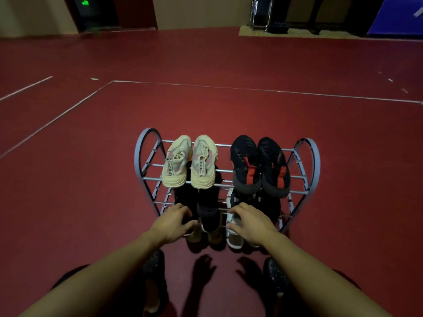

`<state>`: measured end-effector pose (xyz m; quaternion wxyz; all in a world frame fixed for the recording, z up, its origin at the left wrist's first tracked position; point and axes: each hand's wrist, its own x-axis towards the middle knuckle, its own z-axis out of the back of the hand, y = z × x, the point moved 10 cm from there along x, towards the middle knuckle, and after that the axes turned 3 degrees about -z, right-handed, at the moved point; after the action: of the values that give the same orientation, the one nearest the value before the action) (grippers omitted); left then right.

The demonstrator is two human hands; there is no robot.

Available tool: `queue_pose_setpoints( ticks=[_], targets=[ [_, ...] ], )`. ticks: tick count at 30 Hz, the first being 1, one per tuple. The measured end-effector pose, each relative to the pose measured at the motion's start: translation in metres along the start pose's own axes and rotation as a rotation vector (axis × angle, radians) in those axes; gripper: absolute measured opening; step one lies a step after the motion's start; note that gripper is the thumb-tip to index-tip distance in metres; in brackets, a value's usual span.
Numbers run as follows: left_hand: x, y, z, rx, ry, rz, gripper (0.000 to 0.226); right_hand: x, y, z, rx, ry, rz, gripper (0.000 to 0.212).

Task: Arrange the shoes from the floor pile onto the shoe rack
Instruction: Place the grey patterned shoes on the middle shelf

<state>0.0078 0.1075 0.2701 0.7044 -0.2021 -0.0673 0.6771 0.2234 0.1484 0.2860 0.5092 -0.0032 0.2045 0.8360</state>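
A grey metal shoe rack (146,154) with heart-shaped ends stands on the red floor. Its top shelf holds a cream pair of sneakers (191,161) on the left and a black pair with red tabs (259,167) on the right. Lower shelves hold dark shoes (207,202), a brown pair (215,235) and a white and grey shoe (233,239). My left hand (175,223) hovers by the low left front of the rack, fingers apart. My right hand (249,225) rests over the white and grey shoe, fingers spread; a grip cannot be made out.
My own feet in dark perforated clogs (153,282) stand just in front of the rack. White court lines (68,110) cross the red floor. A metal chair frame (261,13) and a blue panel (400,14) stand far back at the right.
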Motion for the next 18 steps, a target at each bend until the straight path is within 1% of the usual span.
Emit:
queue_pose_setpoints(
  ticks=[2,4,8,10,13,16,18],
  targets=[
    [-0.003,0.026,-0.013,-0.005,0.061,0.055,0.068,0.003,-0.008,-0.021,0.015,0.061,-0.045,0.060],
    [-0.001,0.044,-0.021,-0.005,0.089,0.078,0.074,0.009,-0.016,-0.035,0.037,0.095,-0.082,0.066],
    [0.016,0.054,-0.024,-0.025,0.042,0.082,0.066,0.027,-0.033,-0.054,0.126,0.076,-0.172,0.073],
    [0.018,0.053,-0.028,-0.050,0.005,0.073,0.066,0.031,-0.039,-0.068,0.105,0.060,-0.199,0.074],
    [0.016,0.055,-0.042,-0.122,-0.057,0.077,0.057,0.031,-0.042,-0.087,0.030,0.059,-0.227,0.075],
    [0.023,0.041,-0.060,-0.160,-0.004,0.069,0.052,0.037,-0.045,-0.082,0.032,-0.021,-0.255,0.075],
    [0.031,0.019,-0.067,-0.193,0.008,0.025,0.048,0.038,-0.052,-0.079,0.040,-0.059,-0.316,0.078]
  ],
)
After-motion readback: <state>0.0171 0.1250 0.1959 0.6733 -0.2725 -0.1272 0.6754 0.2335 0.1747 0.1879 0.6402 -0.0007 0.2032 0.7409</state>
